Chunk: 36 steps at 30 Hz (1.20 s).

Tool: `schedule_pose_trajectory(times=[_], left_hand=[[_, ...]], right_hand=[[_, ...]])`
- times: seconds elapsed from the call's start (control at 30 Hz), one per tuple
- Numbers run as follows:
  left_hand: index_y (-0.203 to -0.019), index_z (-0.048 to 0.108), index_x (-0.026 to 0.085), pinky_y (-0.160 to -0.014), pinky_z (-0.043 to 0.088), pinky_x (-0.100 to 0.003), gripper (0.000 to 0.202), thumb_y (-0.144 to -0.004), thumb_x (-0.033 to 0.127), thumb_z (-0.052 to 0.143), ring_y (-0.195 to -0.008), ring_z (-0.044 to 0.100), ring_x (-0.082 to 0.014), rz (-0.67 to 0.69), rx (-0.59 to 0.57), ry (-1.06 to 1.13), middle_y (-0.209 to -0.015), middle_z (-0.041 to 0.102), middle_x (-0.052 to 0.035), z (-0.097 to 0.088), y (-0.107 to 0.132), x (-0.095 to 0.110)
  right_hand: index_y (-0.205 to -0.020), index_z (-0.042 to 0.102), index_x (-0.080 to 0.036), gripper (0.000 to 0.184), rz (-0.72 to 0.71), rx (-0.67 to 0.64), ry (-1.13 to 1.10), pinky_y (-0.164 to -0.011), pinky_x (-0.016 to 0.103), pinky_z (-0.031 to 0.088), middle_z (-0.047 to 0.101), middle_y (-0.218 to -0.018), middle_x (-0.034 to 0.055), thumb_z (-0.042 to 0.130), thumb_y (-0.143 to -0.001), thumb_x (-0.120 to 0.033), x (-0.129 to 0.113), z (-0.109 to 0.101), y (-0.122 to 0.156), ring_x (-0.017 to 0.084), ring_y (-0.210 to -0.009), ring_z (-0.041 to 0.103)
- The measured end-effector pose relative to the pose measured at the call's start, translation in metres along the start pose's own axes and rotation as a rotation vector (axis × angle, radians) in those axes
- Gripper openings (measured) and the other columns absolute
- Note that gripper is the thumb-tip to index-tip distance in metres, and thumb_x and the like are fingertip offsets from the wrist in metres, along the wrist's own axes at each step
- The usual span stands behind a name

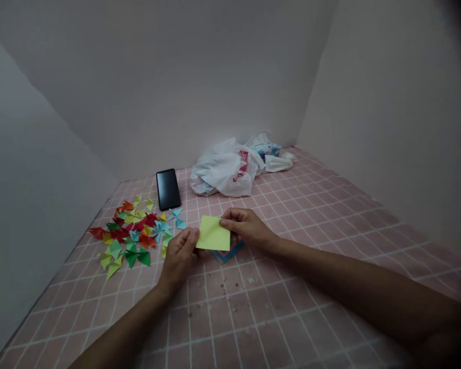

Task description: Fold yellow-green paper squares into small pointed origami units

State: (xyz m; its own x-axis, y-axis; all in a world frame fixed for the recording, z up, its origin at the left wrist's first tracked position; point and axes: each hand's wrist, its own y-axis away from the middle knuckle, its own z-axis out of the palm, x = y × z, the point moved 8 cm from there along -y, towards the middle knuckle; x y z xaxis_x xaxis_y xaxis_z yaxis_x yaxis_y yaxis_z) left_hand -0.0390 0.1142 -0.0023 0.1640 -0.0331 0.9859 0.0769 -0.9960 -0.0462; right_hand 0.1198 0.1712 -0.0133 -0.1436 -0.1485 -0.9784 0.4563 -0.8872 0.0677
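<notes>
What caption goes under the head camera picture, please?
Left hand and right hand hold a yellow paper near colorful folded papers and a phone.

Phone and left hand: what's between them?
Light-blue folded papers lie between the phone and left hand, as the head view shows.

No text legible. Red print on crumpled white plastic bag too small and creased to read.
</notes>
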Motion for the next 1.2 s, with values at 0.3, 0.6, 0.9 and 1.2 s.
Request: schedule_pose_trajectory(times=[0.3,0.6,0.9,1.2], left_hand=[[-0.104,0.073,0.028,-0.095,0.049,-0.039,0.021,-0.084,0.024,0.073,-0.114,0.058,-0.0227,0.704,0.051,-0.38,-0.128,0.058,-0.0068,-0.003,0.013,0.045],[-0.085,0.074,0.017,-0.065,0.051,-0.027,0.022,-0.08,0.039,0.074,-0.067,0.064,-0.0158,-0.016,0.029,0.056,-0.076,0.071,-0.0015,0.001,0.008,0.002],[-0.091,0.073,0.016,-0.066,0.053,-0.027,0.032,-0.076,0.044,0.077,-0.071,0.066,-0.0175,-0.134,-0.024,0.225,-0.084,0.074,-0.0041,0.014,0.009,-0.01],[-0.09,0.069,0.019,-0.073,0.05,-0.025,0.018,-0.076,0.028,0.075,-0.077,0.063,-0.0143,-0.012,0.03,0.263,-0.085,0.069,-0.0003,0.005,0.005,-0.004]], right_hand=[[-0.079,0.06,-0.016,0.022,0.099,-0.146,-0.102,-0.041,0.018,0.028,0.053,-0.051,-0.0056,0.07,-0.078,-0.035,0.015,0.015,0.003,0.005,-0.04,0.04],[-0.077,0.056,-0.017,0.036,-0.178,-0.127,0.114,-0.054,0.022,0.038,0.051,-0.068,-0.0028,0.07,-0.081,-0.05,-0.016,0.016,0.011,0.01,-0.061,0.049],[-0.076,0.054,-0.018,0.032,-0.03,-0.117,-0.008,-0.048,0.021,0.041,0.055,-0.066,-0.0034,0.076,-0.074,-0.041,0.004,0.018,0.008,0.01,-0.056,0.052],[-0.085,0.067,-0.016,0.015,-0.055,-0.125,-0.097,-0.053,0.019,0.043,0.059,-0.068,-0.0035,0.072,-0.073,-0.025,-0.001,0.018,0.01,0.008,-0.056,0.052]])
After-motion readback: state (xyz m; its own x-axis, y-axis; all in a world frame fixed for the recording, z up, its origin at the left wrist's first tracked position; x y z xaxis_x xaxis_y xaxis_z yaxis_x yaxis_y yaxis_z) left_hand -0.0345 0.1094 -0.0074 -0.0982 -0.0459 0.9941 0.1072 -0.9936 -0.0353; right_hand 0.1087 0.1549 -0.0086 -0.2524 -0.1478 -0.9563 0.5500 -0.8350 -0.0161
